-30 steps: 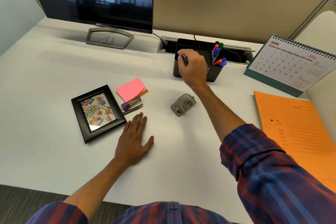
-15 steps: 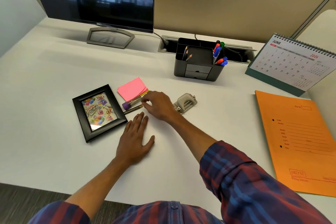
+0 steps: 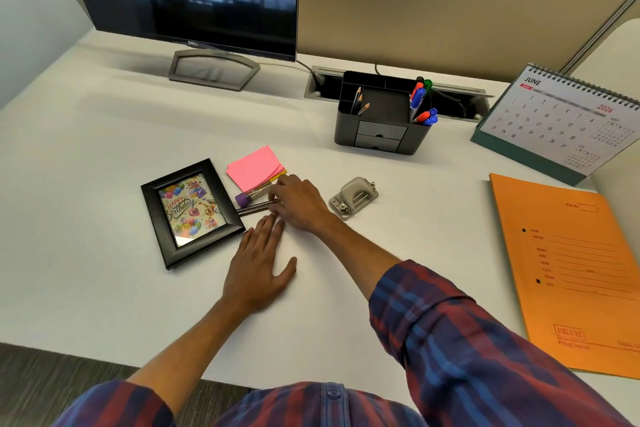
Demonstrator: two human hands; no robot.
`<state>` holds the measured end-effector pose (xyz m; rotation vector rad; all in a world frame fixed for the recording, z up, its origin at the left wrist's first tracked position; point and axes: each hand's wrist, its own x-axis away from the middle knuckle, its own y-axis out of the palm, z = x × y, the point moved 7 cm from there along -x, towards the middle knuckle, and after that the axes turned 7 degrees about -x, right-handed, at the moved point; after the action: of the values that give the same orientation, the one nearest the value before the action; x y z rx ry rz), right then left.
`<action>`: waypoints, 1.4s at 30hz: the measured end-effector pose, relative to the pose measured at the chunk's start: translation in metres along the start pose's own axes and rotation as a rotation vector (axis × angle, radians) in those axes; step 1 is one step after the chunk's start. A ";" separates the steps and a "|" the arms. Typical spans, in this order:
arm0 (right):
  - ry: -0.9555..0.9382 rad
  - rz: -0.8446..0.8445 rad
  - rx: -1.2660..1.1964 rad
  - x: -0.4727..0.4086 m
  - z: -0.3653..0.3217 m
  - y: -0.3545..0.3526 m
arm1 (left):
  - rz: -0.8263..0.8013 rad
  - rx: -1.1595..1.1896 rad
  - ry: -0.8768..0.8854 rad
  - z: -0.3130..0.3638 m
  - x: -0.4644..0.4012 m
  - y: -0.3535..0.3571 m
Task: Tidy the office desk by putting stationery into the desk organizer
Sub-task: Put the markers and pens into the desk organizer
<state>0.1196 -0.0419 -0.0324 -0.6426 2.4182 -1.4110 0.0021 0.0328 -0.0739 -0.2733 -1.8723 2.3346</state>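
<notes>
1. Desk organizer [image 3: 379, 135]: standing at the back of the desk, well apart from the loose stationery; two pencils are leaning in its left compartment, markers [image 3: 424, 107] in its right
2. Left hand [image 3: 258, 267]: lying flat on the desk, fingers spread, holding nothing
3. Right hand [image 3: 298, 201]: reaching over the pencils [image 3: 254, 208] beside the picture frame [image 3: 188, 213], fingers curling down onto them; whether it is pinching them yet cannot be told
4. Purple-capped marker [image 3: 247, 196]: lying just beside the pencils, against the pink sticky notes [image 3: 254, 166]
5. Risk: thin pencils are likely rolling or splitting under a loose pinch, nudging the marker
6. Hidden: fingertips and pencil tips are covered by the hand
</notes>
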 end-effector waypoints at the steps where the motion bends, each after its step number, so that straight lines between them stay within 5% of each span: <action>1: 0.020 -0.006 -0.012 0.000 0.003 -0.001 | -0.001 -0.003 -0.001 0.000 0.000 0.001; 11: 0.168 -0.050 -0.323 0.003 0.033 -0.012 | -0.008 -0.005 -0.009 -0.002 0.000 0.003; 22: 0.208 0.341 -0.852 0.021 0.061 -0.072 | -0.008 -0.004 -0.003 -0.002 0.001 0.003; 27: 0.169 0.520 -0.800 0.017 0.075 -0.124 | -0.012 -0.005 0.002 -0.002 0.001 0.003; 37: 0.078 0.904 -0.314 0.023 0.092 -0.218 | -0.013 0.001 0.001 -0.002 0.001 0.003; 42: 0.161 0.922 -0.180 0.017 0.104 -0.222 | -0.010 0.003 -0.002 -0.002 0.001 0.003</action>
<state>0.2037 -0.2231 0.1100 0.5414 2.4278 -0.8645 0.0011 0.0341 -0.0768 -0.2602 -1.8666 2.3318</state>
